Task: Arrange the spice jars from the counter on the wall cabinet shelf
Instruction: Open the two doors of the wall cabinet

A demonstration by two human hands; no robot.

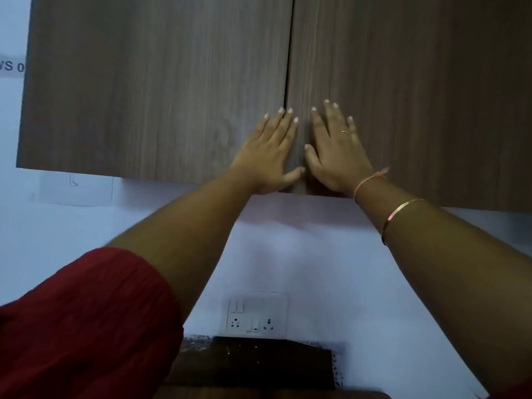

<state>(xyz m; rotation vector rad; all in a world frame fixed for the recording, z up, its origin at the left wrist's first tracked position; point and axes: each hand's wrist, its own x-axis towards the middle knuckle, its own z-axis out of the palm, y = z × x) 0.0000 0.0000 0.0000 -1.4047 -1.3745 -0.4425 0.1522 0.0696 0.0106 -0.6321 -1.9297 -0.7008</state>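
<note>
Head view is tilted up at the wall cabinet (144,82), so mostly you get two brown wood-grain doors, the left door (178,125) and the right door (417,96), meeting at a thin dark seam (288,53) down the middle. Both look closed flat, so the shelf is hidden behind them, and I can't tell where the spice jars are from here. The cabinet's bottom edge runs across the shot with plain white wall (316,254) under it. There's a fair stretch of open room down to the socket plate (257,315) and the dark surface (253,361) at the very bottom. More bare wall sits left of the cabinet, with a paper label (11,66) cut off by the frame edge.

Both arms are stretched up and forward. The left hand (270,151) lies flat low on the left door, right by the seam. Its fingers are straight and close together, a fingertip or two reach across the seam, and the thumb sticks out near the bottom edge. The right hand (336,151) is flat on the right door just beside it, fingers a bit spread, thumb pointing at the seam, heel of the palm at the bottom edge. Grip on both is wide, holding nothing, just palms on wood. There's a red sleeve (86,326) on the left arm, and a ring (344,131), thread band (368,181) and thin bangle (400,217) on the right.
</note>
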